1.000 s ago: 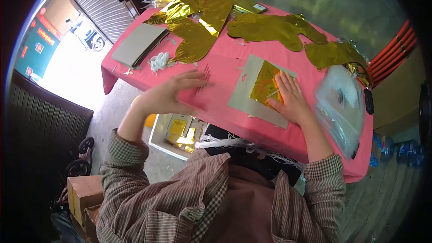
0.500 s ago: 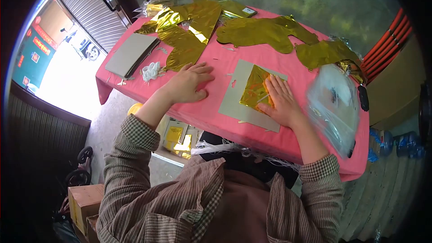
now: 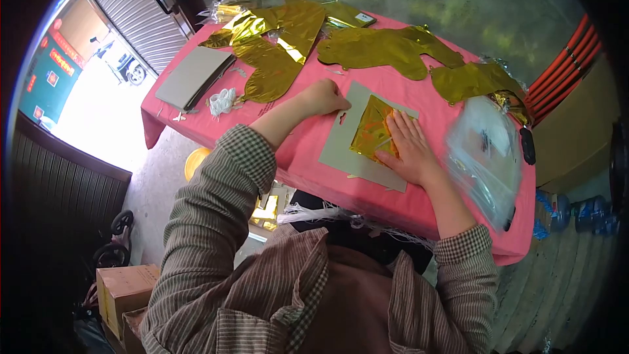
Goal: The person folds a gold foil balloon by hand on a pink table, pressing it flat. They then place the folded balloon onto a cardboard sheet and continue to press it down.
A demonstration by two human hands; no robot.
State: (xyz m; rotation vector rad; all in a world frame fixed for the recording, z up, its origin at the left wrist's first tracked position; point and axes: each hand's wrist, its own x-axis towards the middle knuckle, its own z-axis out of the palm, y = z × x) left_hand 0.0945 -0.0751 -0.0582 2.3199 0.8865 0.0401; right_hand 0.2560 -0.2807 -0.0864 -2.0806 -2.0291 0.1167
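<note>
A folded gold foil balloon (image 3: pixel 368 130) lies on a grey card (image 3: pixel 335 144) that has a small hanger hole. My right hand (image 3: pixel 409 146) rests flat on the foil's right side, fingers stretched out, pressing it against the card. A thin pale strip shows on the foil beside the thumb. At the card's upper left edge is my left hand (image 3: pixel 322 97), its fingers curled and pressed together. Whatever sits between those fingertips, if anything, is hidden.
Flat gold foil balloons (image 3: pixel 275 78) spread along the back of the pink-covered table (image 3: pixel 295 151). A stack of grey cards (image 3: pixel 193 78) and a white string bundle (image 3: pixel 223 101) lie at left. Clear plastic bags (image 3: pixel 488 157) and a black-handled object (image 3: pixel 528 145) are at right.
My left hand has moved right and slightly up to the card's edge, and its spread fingers have closed. The right hand stays flat on the foil.
</note>
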